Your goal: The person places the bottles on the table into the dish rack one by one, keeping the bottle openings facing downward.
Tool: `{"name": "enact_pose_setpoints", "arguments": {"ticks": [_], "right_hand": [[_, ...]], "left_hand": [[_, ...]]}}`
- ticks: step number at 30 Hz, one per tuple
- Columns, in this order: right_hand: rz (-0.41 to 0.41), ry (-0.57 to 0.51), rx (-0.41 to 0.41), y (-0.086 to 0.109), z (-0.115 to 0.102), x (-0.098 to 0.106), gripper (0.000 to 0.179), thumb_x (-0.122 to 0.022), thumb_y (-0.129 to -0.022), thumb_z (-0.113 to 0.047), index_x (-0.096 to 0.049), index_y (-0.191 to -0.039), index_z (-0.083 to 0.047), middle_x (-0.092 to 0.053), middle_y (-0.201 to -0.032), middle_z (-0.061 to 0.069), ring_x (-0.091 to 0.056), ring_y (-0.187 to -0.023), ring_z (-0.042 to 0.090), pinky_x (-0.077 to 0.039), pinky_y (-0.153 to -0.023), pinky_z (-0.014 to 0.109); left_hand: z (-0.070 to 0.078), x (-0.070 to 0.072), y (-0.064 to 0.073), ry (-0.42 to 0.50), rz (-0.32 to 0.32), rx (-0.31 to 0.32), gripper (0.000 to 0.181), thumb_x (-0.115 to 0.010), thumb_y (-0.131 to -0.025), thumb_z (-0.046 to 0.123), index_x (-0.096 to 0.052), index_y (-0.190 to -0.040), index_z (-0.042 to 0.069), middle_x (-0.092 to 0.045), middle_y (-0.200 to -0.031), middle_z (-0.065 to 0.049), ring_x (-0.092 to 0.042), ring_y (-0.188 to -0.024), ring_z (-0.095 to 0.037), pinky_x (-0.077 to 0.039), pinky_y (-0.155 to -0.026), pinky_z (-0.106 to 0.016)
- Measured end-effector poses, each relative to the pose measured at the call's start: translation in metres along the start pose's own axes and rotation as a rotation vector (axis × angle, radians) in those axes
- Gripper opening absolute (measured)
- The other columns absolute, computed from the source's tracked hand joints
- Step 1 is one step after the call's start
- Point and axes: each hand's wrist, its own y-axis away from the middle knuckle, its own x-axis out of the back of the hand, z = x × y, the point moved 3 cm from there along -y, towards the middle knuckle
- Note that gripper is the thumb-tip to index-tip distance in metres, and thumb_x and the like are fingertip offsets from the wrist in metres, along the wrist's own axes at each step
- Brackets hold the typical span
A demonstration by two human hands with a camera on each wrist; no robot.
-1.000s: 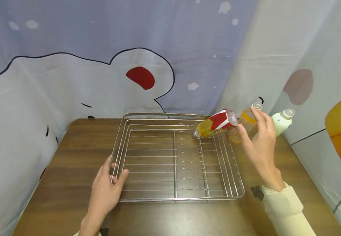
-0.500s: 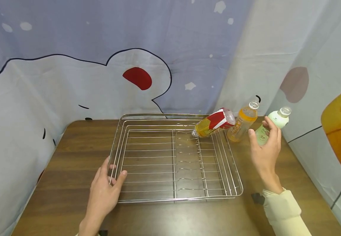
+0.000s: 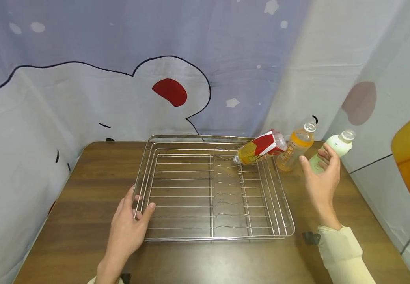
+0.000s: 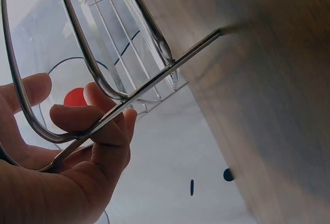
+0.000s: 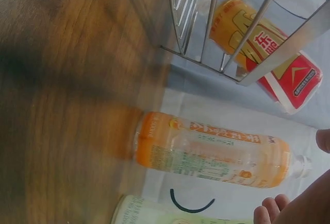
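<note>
My left hand [image 3: 128, 221] holds the left side of a metal wire basket [image 3: 211, 197]. In the left wrist view its fingers curl around the basket's wire [image 4: 111, 112]. My right hand [image 3: 323, 181] is at the right, thumb and fingers apart with nothing between them. Just behind its fingers stands a pale green bottle [image 3: 338, 146], partly hidden; whether they touch is unclear. To its left is an upright clear bottle with orange bands [image 3: 295, 148], also in the right wrist view [image 5: 216, 149]. A red and yellow bottle [image 3: 261, 146] leans upside down in the basket's back right corner.
A brown wooden table [image 3: 84, 181] carries everything. Behind it hangs a printed curtain [image 3: 120, 102], which also closes off the right side. The basket's raised rim [image 3: 198, 138] stands close to the curtain at the back.
My right hand has moved right, away from the orange-banded bottle, to beside the green bottle. My left hand stays on the basket, and the bottles keep their places.
</note>
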Motion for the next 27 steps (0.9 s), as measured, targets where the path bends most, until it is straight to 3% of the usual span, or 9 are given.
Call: {"name": "enact_pose_setpoints", "arguments": {"ticks": [9,20,27], "right_hand": [[-0.029,-0.011,-0.091,-0.002,0.004,-0.001,0.07,-0.081,-0.102,-0.022,-0.049,-0.162,-0.011,-0.059,-0.145,0.007,-0.057,-0.136,0.02,-0.046,-0.117,0.032],[-0.071,0.025,-0.136,-0.003,0.01,-0.006,0.073,-0.082,-0.102,-0.02,-0.047,-0.164,-0.006,-0.059,-0.154,0.016,-0.056,-0.143,0.027,-0.045,-0.121,0.035],[-0.096,0.041,-0.128,-0.007,0.013,-0.015,0.075,-0.083,-0.1,-0.019,-0.046,-0.164,-0.003,-0.058,-0.157,0.018,-0.054,-0.147,0.034,-0.042,-0.124,0.045]], "left_hand": [[0.002,0.0,0.0,0.006,-0.005,0.004,0.088,-0.069,-0.111,0.041,-0.023,-0.175,0.003,-0.057,-0.151,-0.02,-0.063,-0.093,-0.02,-0.048,-0.077,-0.039],[0.001,-0.001,0.0,0.002,0.006,0.002,0.086,-0.07,-0.11,0.041,-0.025,-0.174,0.003,-0.059,-0.149,-0.018,-0.063,-0.091,-0.019,-0.049,-0.079,-0.041],[0.001,-0.001,0.0,-0.005,0.007,-0.002,0.087,-0.069,-0.111,0.041,-0.025,-0.174,0.002,-0.059,-0.151,-0.02,-0.064,-0.091,-0.019,-0.049,-0.079,-0.041]]}}
